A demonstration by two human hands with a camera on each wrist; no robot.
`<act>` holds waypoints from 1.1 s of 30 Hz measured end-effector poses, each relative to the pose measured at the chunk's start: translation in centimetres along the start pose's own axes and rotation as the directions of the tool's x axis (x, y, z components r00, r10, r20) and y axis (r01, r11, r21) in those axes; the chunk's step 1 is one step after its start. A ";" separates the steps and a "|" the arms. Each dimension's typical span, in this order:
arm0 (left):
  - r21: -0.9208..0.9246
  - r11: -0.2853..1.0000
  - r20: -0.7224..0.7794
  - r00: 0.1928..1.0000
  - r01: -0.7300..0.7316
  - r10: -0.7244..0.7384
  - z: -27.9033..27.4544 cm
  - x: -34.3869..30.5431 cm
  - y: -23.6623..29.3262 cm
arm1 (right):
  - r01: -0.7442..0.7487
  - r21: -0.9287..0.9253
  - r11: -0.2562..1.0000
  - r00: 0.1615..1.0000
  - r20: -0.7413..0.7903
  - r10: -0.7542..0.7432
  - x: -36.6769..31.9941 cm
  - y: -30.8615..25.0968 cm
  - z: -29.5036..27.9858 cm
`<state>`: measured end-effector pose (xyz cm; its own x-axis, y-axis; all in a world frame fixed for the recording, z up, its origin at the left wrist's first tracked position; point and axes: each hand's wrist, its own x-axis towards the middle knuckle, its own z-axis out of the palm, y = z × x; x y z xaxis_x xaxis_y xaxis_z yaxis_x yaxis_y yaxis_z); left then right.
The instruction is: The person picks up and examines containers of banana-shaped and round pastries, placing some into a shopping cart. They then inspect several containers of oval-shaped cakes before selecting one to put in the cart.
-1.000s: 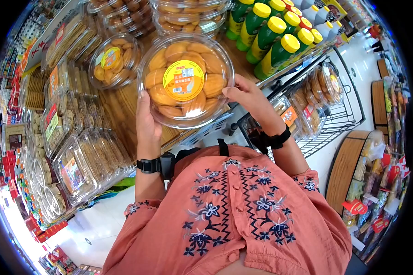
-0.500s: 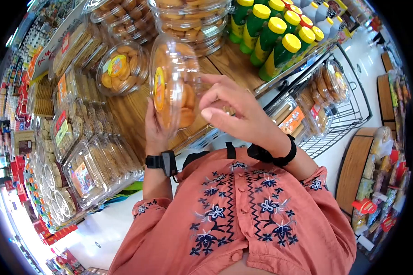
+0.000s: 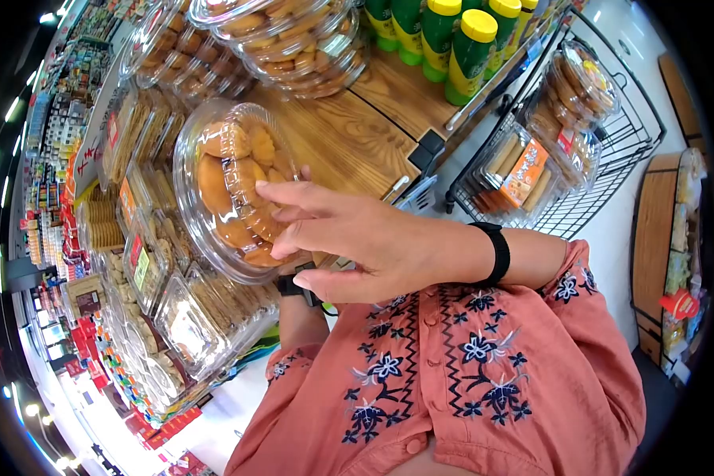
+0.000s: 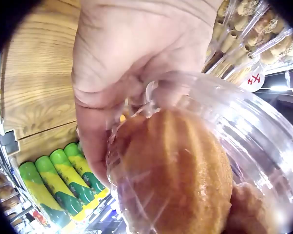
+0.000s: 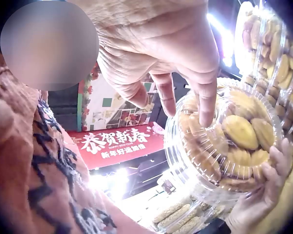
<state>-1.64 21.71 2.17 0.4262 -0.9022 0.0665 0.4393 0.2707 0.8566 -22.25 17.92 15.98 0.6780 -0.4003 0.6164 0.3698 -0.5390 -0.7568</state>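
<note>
A round clear plastic tub of shell-shaped cakes (image 3: 234,182) is tilted in front of me, its unlabelled ribbed side towards the head camera. My left hand (image 4: 141,48) grips its edge, thumb and fingers curled round the rim; in the head view that hand is mostly hidden behind the tub and the right hand. The right wrist view also shows the left hand (image 5: 270,187) at the tub's far edge. My right hand (image 3: 357,238) is over the near side, fingers loosely spread, with the index fingertip right at the plastic.
Packed biscuit boxes (image 3: 206,317) stand on the left of the wooden display table (image 3: 333,127). Stacked cake tubs (image 3: 293,47) and green bottles with yellow caps (image 3: 468,59) are at the back. A wire shopping cart (image 3: 603,170) holding several food packs stands to the right.
The tub has been turned from label facing me to its unlabelled side, and moved left and lower. My right hand let go of its edge, then came back over it with spread fingers.
</note>
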 end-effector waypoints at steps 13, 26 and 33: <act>0.259 0.966 -0.039 0.999 -0.008 0.019 -1.1 -0.3 0.4 | -0.326 0.229 0.917 0.939 -0.037 0.343 -0.1 -0.5 -2.5; -0.042 0.999 -0.110 0.993 0.034 -0.038 1.2 1.7 4.0 | -0.547 0.508 0.665 0.683 -0.189 0.706 -1.9 6.2 -5.9; 0.018 1.000 -0.157 0.987 0.015 -0.013 1.8 1.2 4.7 | -0.523 0.498 0.691 0.684 -0.238 0.689 -3.0 9.7 -5.8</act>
<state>-0.49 21.33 7.20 0.5398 -0.8414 -0.0256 0.4318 0.2507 0.8664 -24.38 9.61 8.10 0.5677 -0.8218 -0.0481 0.2172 0.2059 -0.9542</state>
